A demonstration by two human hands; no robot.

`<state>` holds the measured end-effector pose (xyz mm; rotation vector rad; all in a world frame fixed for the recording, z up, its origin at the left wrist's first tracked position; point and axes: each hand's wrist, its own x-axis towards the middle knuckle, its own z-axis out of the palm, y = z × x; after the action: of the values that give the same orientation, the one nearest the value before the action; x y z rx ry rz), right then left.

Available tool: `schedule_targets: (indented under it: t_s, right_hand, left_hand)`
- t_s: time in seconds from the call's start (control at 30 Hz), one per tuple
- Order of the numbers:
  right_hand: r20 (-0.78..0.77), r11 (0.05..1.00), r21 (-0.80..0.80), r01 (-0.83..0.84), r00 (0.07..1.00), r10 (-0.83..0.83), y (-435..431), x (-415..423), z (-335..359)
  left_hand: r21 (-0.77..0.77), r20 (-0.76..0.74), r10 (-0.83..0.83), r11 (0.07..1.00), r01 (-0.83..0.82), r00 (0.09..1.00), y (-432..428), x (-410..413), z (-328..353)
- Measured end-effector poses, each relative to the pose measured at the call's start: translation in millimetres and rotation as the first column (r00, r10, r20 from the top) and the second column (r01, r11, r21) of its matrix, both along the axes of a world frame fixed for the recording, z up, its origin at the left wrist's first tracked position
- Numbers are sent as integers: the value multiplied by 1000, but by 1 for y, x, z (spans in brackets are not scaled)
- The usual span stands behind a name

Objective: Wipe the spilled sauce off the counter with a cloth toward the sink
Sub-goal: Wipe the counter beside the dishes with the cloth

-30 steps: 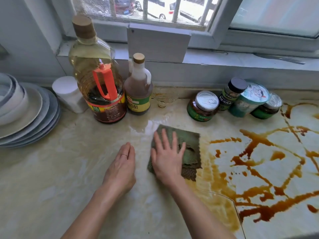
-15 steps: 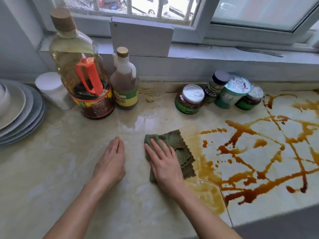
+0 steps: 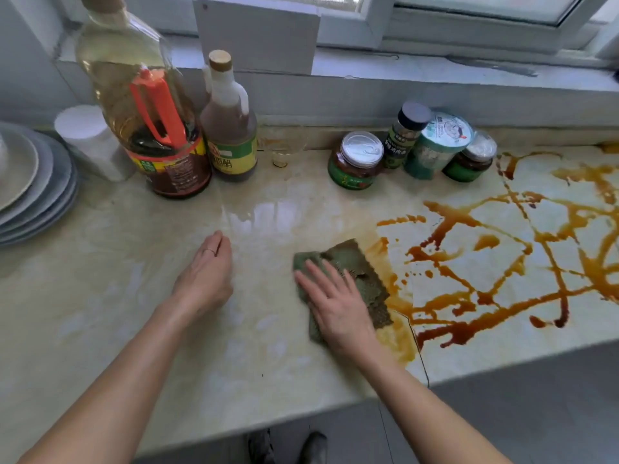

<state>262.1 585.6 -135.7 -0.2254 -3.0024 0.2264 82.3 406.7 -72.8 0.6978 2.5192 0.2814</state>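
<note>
Head view: the right hand [image 3: 338, 306] lies flat on the green cloth [image 3: 356, 262], fingers straight and spread, pressing it to the counter [image 3: 134, 296] rather than clutching it. The cloth is bunched, its long axis running roughly 12 to 6 under the palm, with its far edge showing past the fingertips. The left hand [image 3: 204, 276] rests at 9 o'clock from the cloth, well apart, fingers relaxed on the bare stone and holding nothing.

The sauce [image 3: 450, 216] lies at 3 o'clock from the cloth: a thin yellow smear touches the cloth's right edge, and the thick brown trails spread beyond it toward 2 and 4 o'clock. The right hand is clearly the nearer one to the spill. The sink is out of view, so the wiping direction cannot be confirmed. At 12 o'clock, jars [image 3: 355, 160] stand close to the far trails; a wide stroke could likely knock them.
</note>
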Motion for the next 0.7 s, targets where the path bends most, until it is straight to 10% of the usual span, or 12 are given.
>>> schedule_targets:
  t_s: [0.13, 0.33, 0.57, 0.7]
  right_hand:
    - [-28, 968, -53, 244, 969, -246, 9, -6, 5]
    - [-50, 993, -61, -101, 994, 98, -23, 32, -3]
    - [-26, 979, -176, 102, 994, -108, 10, 31, 4]
    - [-37, 972, -153, -178, 984, 175, -12, 64, 2]
  left_hand:
    - [24, -27, 33, 999, -32, 999, 1, 8, 1]
    - [128, -63, 8, 992, 0, 998, 21, 60, 1]
    - [116, -63, -14, 993, 21, 998, 22, 106, 6]
    - [114, -48, 17, 993, -11, 999, 30, 129, 6]
